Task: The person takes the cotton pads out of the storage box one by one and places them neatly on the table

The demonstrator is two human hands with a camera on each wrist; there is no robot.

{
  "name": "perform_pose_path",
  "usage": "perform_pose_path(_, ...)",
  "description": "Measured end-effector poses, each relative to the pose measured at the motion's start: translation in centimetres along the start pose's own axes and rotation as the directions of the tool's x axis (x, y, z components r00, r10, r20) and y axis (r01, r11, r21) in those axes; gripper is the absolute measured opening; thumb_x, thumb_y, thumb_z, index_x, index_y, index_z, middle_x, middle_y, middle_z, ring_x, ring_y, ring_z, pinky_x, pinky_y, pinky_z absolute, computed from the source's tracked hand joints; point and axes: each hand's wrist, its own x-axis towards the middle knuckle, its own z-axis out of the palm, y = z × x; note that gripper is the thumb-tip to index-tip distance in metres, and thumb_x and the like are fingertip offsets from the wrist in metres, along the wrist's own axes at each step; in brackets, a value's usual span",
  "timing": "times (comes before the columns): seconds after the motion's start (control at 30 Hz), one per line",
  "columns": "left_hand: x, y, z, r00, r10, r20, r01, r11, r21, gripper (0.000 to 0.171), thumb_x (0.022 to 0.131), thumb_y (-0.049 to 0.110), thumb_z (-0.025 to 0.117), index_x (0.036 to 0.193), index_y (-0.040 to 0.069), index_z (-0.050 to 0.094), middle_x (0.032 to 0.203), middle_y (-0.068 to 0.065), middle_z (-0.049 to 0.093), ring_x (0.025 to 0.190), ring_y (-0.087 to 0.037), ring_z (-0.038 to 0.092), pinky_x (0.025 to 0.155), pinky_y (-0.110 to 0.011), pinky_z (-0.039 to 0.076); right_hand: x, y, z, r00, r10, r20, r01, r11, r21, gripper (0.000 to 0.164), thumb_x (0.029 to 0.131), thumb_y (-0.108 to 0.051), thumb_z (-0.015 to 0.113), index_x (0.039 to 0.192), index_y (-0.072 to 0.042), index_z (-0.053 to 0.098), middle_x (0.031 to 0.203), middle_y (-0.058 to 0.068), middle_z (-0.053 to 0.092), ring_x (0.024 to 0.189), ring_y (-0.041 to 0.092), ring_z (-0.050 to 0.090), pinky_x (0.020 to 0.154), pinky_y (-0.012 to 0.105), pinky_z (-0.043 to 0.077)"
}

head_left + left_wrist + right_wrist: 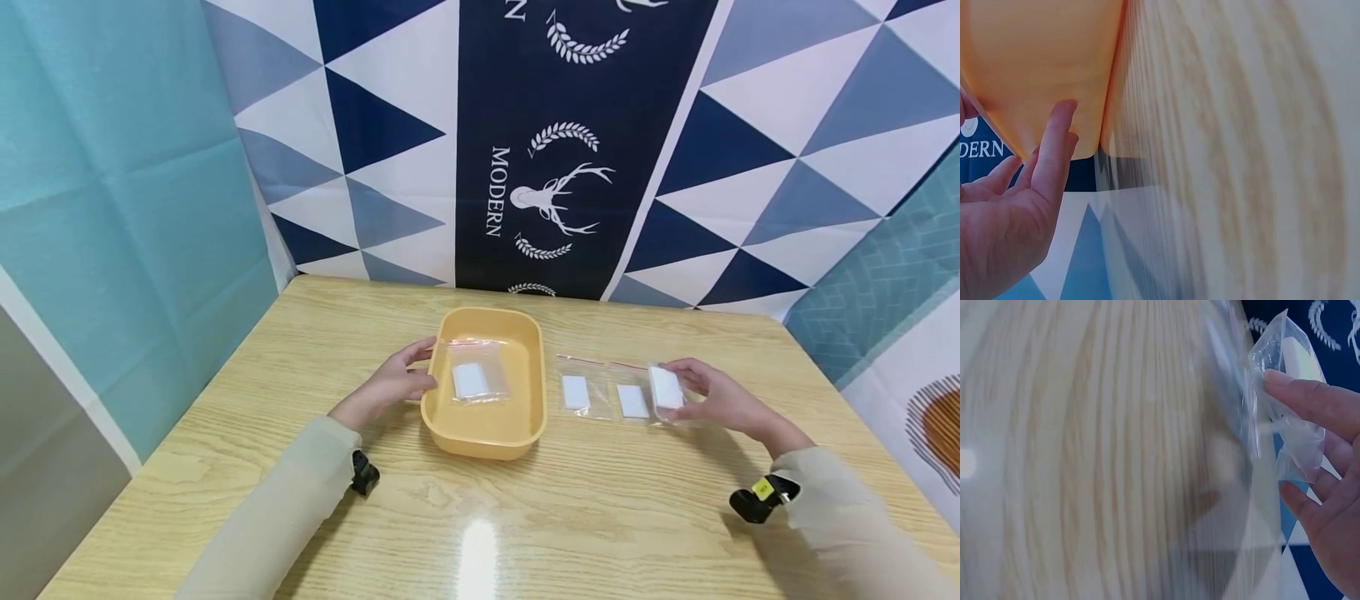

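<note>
My right hand (720, 398) pinches the light, slippery bag (667, 393) by its edge; left hand (393, 383), fingers relaxed, steadies the tub (536, 367).

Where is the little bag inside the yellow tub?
In the head view, the little bag lies in the yellow tub at mid-table, beside the left hand; three more bags lie to its right.

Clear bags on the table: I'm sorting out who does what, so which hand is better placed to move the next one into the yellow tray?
The right hand: it already holds the nearest bag. The left hand rests against the yellow tray.
</note>
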Motion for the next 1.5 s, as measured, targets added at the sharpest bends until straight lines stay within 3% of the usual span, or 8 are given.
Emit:
perform_pose_path(0.53,0.2,0.0,0.0,1.000,-0.003,-0.014,0.003,1.000,-0.018,0.078,0.080,-0.004,0.059,0.148,0.013,0.025,0.141,-0.017,0.034,0.119,-0.034,0.048,0.081,-0.037,0.054,-1.2,4.3,-2.0,0.996,0.063,0.068,-0.059,0.996,-0.068,0.078,0.072,-0.022,0.079,0.132,0.006,0.038,0.138,0.033,0.032,0.126,0.056,0.022,0.097,0.067,0.024)
perform_pose_path(0.7,0.2,0.0,0.0,1.000,0.006,-0.012,-0.006,1.000,-0.025,0.079,0.078,-0.004,0.059,0.148,0.011,0.025,0.141,-0.018,0.034,0.119,-0.035,0.047,0.081,-0.037,0.054,-1.1,4.6,-2.1,0.994,0.072,0.085,-0.063,0.992,-0.107,0.079,0.072,-0.027,0.078,0.133,0.005,0.039,0.138,0.033,0.032,0.126,0.053,0.024,0.098,0.063,0.026)
perform_pose_path(0.9,0.3,-0.2,0.1,1.000,0.010,-0.013,-0.010,1.000,-0.023,0.079,0.079,-0.005,0.059,0.148,0.010,0.024,0.141,-0.018,0.034,0.118,-0.035,0.049,0.080,-0.037,0.054,-0.9,4.7,-2.0,0.990,0.078,0.121,-0.060,0.988,-0.143,0.078,0.072,-0.029,0.078,0.134,0.003,0.044,0.139,0.034,0.030,0.127,0.054,0.021,0.097,0.067,0.023)
perform_pose_path(1.33,0.2,0.0,0.1,1.000,0.006,-0.005,-0.006,1.000,-0.031,0.078,0.080,-0.005,0.058,0.148,0.011,0.023,0.142,-0.020,0.032,0.120,-0.036,0.046,0.082,-0.037,0.054,-0.8,5.4,-2.0,0.980,0.082,0.180,-0.068,0.994,-0.086,0.082,0.072,-0.022,0.078,0.138,0.004,0.037,0.146,0.032,0.015,0.130,0.055,0.005,0.097,0.073,0.007)
perform_pose_path(1.5,-1.0,1.8,0.3,1.000,-0.009,0.017,0.010,0.999,-0.040,0.078,0.081,-0.007,0.056,0.148,0.006,0.020,0.144,-0.023,0.028,0.122,-0.040,0.043,0.085,-0.041,0.052,-1.0,5.5,-2.0,0.979,0.085,0.184,-0.068,0.993,-0.094,0.082,0.073,-0.022,0.077,0.140,0.002,0.036,0.147,0.031,0.012,0.130,0.056,0.002,0.094,0.076,0.004)
